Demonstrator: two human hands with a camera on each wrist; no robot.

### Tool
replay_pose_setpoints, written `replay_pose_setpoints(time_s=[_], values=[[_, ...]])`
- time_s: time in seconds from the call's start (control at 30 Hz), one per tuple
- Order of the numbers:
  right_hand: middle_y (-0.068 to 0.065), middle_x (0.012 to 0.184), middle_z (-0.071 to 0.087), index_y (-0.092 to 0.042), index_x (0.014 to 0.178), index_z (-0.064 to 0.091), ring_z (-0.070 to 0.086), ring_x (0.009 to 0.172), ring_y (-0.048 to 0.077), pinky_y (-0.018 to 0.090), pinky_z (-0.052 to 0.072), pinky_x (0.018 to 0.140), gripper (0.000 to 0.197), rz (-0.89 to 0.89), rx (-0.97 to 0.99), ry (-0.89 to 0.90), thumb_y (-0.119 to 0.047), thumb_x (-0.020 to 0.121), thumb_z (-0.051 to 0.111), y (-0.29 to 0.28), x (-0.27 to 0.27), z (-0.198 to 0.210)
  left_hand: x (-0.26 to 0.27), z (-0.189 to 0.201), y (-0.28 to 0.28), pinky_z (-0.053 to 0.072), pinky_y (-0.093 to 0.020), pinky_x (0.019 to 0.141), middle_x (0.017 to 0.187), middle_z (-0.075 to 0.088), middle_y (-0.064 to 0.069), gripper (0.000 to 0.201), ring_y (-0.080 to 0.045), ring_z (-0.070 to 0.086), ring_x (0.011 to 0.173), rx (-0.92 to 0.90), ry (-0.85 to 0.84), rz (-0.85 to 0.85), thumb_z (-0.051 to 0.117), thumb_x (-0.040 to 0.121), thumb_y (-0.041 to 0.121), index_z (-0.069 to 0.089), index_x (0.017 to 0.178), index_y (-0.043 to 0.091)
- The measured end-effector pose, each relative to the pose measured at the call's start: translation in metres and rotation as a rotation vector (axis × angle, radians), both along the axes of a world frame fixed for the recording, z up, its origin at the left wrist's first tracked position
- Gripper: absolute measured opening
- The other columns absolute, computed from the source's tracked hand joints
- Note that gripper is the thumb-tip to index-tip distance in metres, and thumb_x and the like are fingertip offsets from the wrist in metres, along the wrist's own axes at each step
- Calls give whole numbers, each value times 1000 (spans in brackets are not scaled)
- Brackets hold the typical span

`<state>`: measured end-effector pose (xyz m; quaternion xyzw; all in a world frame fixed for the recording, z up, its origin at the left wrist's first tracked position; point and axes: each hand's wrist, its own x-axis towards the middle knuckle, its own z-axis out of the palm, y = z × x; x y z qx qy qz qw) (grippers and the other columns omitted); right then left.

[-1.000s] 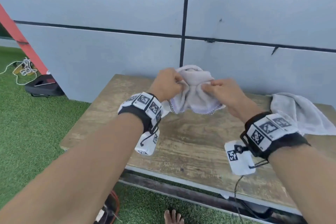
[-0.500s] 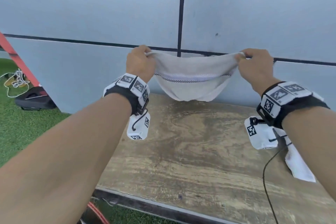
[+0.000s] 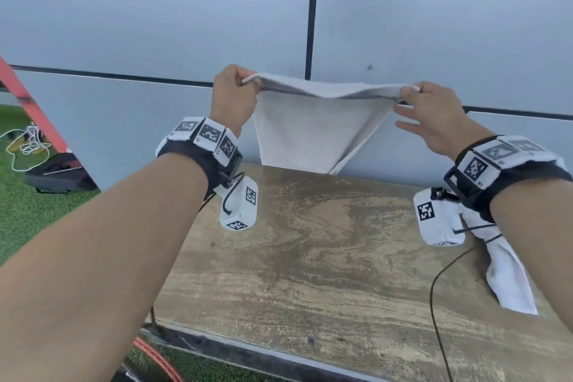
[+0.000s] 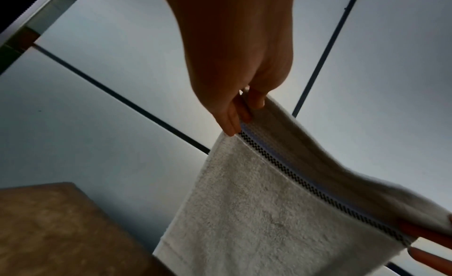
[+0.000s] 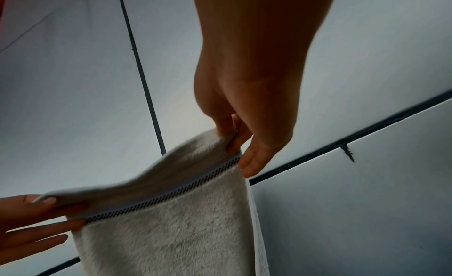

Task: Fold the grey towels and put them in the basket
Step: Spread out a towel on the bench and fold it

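Observation:
A light grey towel (image 3: 313, 130) with a checked border stripe hangs in the air above the back of the wooden table (image 3: 310, 257). My left hand (image 3: 235, 90) pinches its top left corner and my right hand (image 3: 412, 96) pinches its top right corner, lower fingers spread loose. The top edge is stretched between them. In the left wrist view the towel (image 4: 257, 212) hangs below the pinching left hand (image 4: 244, 110). The right wrist view shows the right hand (image 5: 232, 141) pinching the towel (image 5: 171, 231). A second grey towel (image 3: 508, 276) lies on the table's right side, partly behind my right forearm. No basket is in view.
A grey panelled wall (image 3: 155, 25) stands right behind the table. Green artificial grass (image 3: 31, 220) lies left, with a black bag (image 3: 59, 170), white cords (image 3: 28, 143) and a red slanted bar (image 3: 28, 99). A black cable (image 3: 437, 304) hangs from my right wrist.
From bunched at the table, the towel was lifted and pulled apart between both hands; its top edge is now taut and the cloth hangs lower, nearly flat.

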<state>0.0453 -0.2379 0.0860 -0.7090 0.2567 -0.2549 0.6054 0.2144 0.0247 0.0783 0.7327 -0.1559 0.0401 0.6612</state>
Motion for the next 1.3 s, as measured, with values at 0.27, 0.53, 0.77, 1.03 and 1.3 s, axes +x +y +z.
replay_pose_setpoints(time_s=[0.27, 0.53, 0.77, 1.03, 1.3], values=[[-2, 111, 61, -18, 95, 58, 66, 114, 17, 39, 55, 98, 14, 176, 7, 59, -29, 102, 57, 27, 1, -12, -7, -19, 36, 55, -43, 90, 92, 62, 1, 19, -10, 57, 82, -71, -75, 164, 58, 97, 14, 54, 83, 25], [-2, 96, 63, -21, 97, 64, 62, 89, 12, 43, 57, 89, 15, -134, -181, -67, -31, 101, 54, 31, -11, -11, -25, -15, 48, 48, -33, 76, 85, 59, -2, 22, -13, 50, 74, 209, -55, -13, 62, 97, 12, 55, 79, 22], [3, 90, 61, -19, 97, 69, 54, 86, 17, 30, 38, 77, 19, -105, -561, 65, -34, 100, 56, 46, -85, -54, -55, -24, 71, 56, -40, 69, 86, 62, -4, 10, -20, 57, 78, 430, -89, -77, 62, 97, 13, 61, 88, 13], [1, 115, 70, -15, 112, 74, 63, 108, 19, 25, 41, 88, 19, 108, -498, 252, -23, 97, 65, 79, -166, -127, -106, -76, 124, 55, -33, 65, 87, 69, 0, 8, -19, 61, 69, 873, -80, -296, 65, 92, 33, 68, 93, 25], [-5, 138, 57, -17, 126, 68, 49, 131, 19, 28, 37, 101, 28, 202, -501, 349, -27, 101, 59, 104, -215, -139, -149, -103, 161, 53, -52, 82, 85, 65, -22, 19, -23, 56, 76, 932, 46, -435, 62, 99, 20, 63, 99, 1]])
